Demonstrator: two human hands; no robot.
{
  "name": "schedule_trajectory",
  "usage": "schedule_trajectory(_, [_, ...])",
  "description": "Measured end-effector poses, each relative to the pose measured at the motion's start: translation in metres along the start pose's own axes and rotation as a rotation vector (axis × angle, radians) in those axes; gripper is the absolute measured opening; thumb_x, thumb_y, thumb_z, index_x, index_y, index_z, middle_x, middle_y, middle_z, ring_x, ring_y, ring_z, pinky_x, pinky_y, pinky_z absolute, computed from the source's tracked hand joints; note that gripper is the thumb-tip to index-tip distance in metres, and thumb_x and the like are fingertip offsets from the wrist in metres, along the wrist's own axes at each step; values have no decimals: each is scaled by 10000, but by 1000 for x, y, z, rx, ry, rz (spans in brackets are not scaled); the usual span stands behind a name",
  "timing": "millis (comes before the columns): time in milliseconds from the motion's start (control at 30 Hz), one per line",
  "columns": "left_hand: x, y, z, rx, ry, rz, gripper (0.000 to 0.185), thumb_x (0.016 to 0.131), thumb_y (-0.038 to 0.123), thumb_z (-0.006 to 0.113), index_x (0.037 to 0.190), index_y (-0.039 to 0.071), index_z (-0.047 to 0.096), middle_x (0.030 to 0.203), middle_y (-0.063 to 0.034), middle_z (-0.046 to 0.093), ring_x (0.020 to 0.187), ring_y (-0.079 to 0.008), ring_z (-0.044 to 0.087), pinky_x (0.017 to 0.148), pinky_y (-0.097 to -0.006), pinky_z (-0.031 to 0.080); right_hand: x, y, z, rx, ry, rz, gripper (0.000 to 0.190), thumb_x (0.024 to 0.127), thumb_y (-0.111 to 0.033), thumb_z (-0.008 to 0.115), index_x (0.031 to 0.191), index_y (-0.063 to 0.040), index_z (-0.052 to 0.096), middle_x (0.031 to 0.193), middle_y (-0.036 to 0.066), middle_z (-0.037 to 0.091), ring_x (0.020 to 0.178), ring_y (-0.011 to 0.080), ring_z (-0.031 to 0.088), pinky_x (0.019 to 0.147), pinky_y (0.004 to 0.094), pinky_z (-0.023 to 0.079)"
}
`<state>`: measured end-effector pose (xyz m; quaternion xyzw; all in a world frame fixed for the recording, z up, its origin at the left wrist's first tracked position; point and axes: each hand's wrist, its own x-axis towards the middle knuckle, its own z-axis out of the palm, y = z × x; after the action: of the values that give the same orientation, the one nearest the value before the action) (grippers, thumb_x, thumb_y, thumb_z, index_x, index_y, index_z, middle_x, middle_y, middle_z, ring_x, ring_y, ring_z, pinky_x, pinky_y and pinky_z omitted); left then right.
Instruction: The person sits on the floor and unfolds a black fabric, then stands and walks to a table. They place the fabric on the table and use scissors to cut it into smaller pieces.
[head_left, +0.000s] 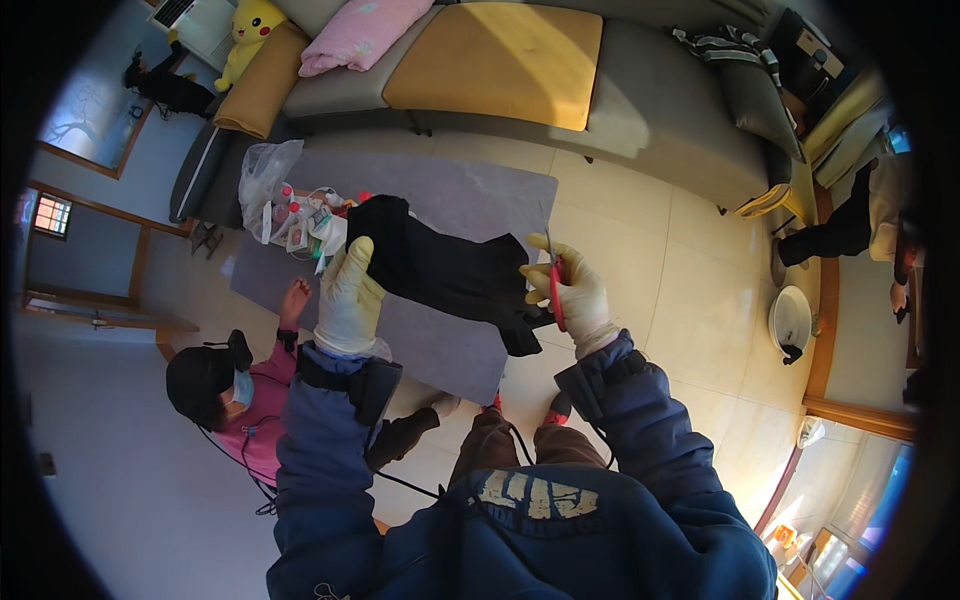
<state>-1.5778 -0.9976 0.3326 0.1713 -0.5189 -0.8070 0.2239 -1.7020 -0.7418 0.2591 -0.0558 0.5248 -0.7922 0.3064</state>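
Note:
A black piece of cloth, perhaps a garment (450, 266), is stretched out over the grey table. Its left end is gripped by my left hand (351, 300), which wears a pale yellow glove. My right hand (574, 296), gloved alike, holds red-handled scissors (556, 289) with the blades pointing up and away from me. The right end of the cloth hangs just left of the scissors; whether my right fingers also touch it, I cannot tell.
Bottles, packets and a clear plastic bag (262, 184) crowd the back left of the grey table (450, 352). A person in pink (255, 405) sits close on the left. A sofa (660, 112) runs behind. Another person (862, 217) and a white basin (790, 319) are at right.

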Motion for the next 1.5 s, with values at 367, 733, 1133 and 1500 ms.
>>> schedule_trajectory(367, [24,77,92,28,-376,-75,362,953,264,640,1227,27,632,1173,-69,674,1042,-154,642,917,-286,502,5,-52,-30,-364,-93,120,481,901,-251,694,1319,-63,549,1068,102,700,628,119,689,517,168,466])
schedule_trajectory(733, [13,107,155,72,-480,-38,258,943,222,656,1135,51,676,1099,-28,692,1001,-128,644,906,-278,499,15,-54,-54,8,-392,136,512,979,-372,577,1331,-6,518,1092,104,682,792,134,696,649,216,533])
schedule_trajectory(1133, [42,97,146,192,-358,-3,319,976,243,589,1197,18,644,1145,-66,678,1052,-152,628,949,-284,475,-2,-93,-61,37,-104,19,402,887,-31,647,1282,-3,582,816,24,660,652,91,639,600,210,533])
schedule_trajectory(1500, [106,71,109,269,-73,154,316,963,229,612,1183,5,646,1139,-62,671,1059,-147,609,946,-284,461,81,-213,-76,-243,211,-564,442,812,44,694,1244,-32,636,653,-116,474,551,-16,423,521,136,356])
